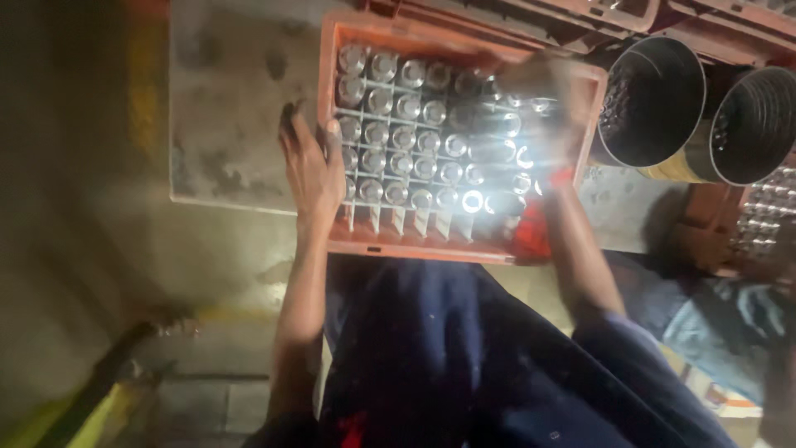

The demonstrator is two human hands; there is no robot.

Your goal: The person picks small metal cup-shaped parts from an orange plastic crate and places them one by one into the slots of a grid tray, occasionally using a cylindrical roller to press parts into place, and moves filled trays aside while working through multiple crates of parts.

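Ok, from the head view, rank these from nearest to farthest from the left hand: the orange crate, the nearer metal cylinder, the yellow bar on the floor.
1. Orange crate: the left hand rests on its left wall.
2. Yellow bar: down at the lower left on the floor.
3. Nearer metal cylinder: far across the crate, at the upper right.

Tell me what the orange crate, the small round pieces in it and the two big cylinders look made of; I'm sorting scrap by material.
The orange crate looks like moulded plastic: matte, uniform colour, thin divider grid. The small round pieces seem to be polished metal, giving bright mirror-like glints. The two big cylinders look like sheet metal, with a dull grey sheen on thin walls. Left hand rests on the crate's edge.
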